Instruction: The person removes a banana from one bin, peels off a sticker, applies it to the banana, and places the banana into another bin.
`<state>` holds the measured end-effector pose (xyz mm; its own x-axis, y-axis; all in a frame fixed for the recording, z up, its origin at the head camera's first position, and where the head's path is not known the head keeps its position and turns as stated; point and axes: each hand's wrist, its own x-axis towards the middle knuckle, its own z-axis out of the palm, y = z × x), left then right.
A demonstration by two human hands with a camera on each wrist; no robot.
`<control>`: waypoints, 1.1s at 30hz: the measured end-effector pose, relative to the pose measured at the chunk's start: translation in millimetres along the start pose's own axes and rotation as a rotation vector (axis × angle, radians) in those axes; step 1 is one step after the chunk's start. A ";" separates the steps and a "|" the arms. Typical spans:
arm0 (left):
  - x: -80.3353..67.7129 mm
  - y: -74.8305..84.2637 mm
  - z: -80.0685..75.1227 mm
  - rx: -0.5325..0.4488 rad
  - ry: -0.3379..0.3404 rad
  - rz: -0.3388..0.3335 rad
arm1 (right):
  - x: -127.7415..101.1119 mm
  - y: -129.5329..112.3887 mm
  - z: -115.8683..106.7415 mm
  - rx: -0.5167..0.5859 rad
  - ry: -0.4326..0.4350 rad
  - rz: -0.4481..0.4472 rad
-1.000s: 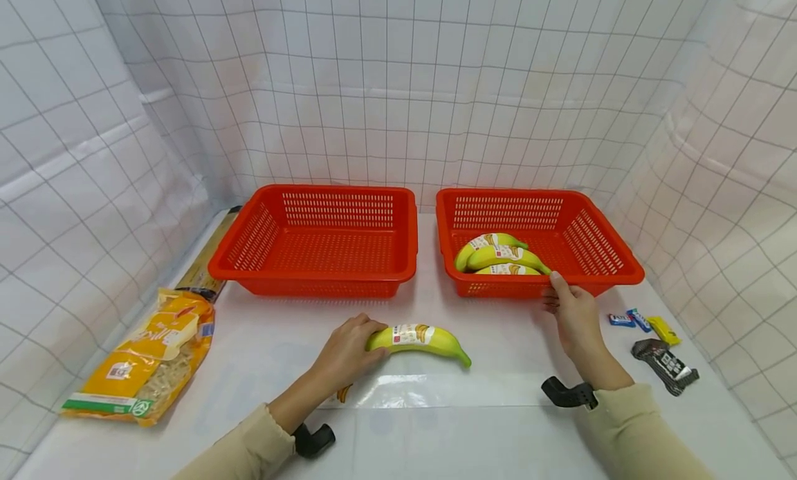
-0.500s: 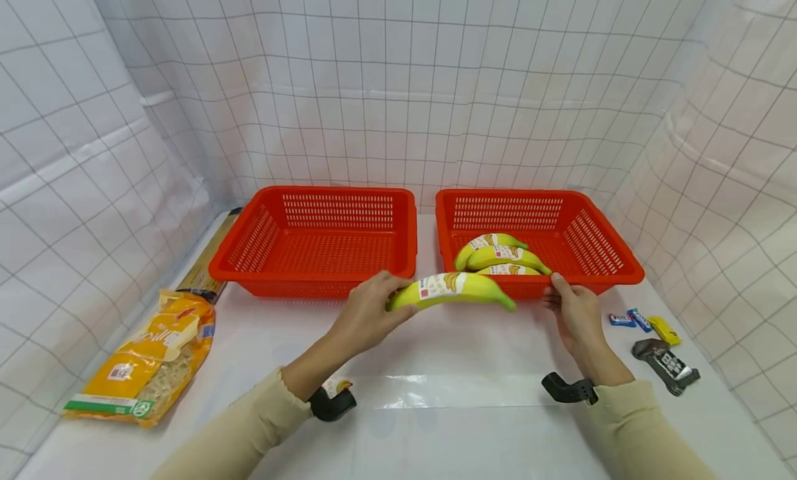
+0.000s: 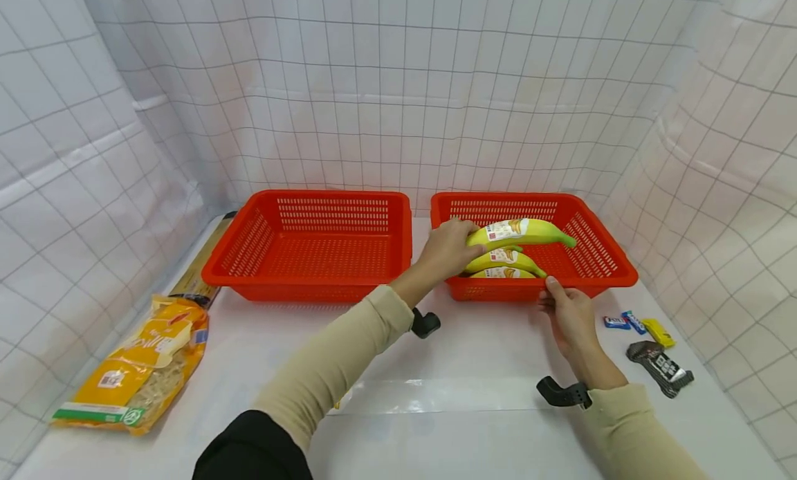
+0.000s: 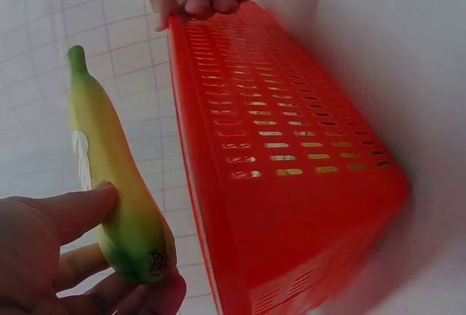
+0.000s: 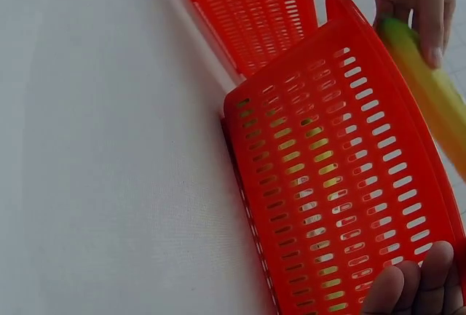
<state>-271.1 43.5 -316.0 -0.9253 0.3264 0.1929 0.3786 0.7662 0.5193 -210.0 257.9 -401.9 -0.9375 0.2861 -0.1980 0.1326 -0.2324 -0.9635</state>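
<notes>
Over the right-hand red basket (image 3: 591, 276), the person's left hand (image 3: 445, 248) is now holding a labelled banana (image 3: 519, 232) by its stem end, fingers wrapped round it; the left wrist view is showing thumb and fingers curled under the fruit. A second ago that banana was lying on the white table (image 3: 473, 411) in front of the baskets, and half a second ago it was being lifted just short of the basket's front rim, so it is travelling up and across and is now hovering above the two bananas (image 3: 507, 265) already lying inside. The right hand (image 3: 563, 317) is staying put, fingers gripping the basket's front wall. To my eye, the fruit is being gathered into this basket, while the left-hand red basket (image 3: 311, 248) is holding nothing.
</notes>
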 end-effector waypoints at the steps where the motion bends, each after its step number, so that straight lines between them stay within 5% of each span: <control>1: 5.2 1.1 4.4 0.020 -0.011 -0.012 | 0.0 0.5 0.4 0.000 0.004 -0.002; 7: 24.7 4.3 26.1 0.159 -0.117 -0.049 | -0.8 1.1 1.1 0.005 0.003 -0.010; 15: 32.3 3.1 38.0 0.367 -0.194 -0.036 | -1.1 0.4 0.6 0.001 -0.010 -0.026; 29: 33.0 -6.5 45.9 0.444 -0.167 -0.022 | -1.9 1.9 2.9 -0.034 0.010 -0.023; 33: 28.9 -7.4 40.9 0.391 -0.113 -0.004 | -5.7 0.7 -2.5 -0.170 -0.037 -0.001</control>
<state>-299.8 69.9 -348.4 -0.9270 0.3649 0.0872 0.3746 0.9132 0.1604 -203.7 258.4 -402.0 -0.9485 0.2510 -0.1934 0.1812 -0.0710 -0.9809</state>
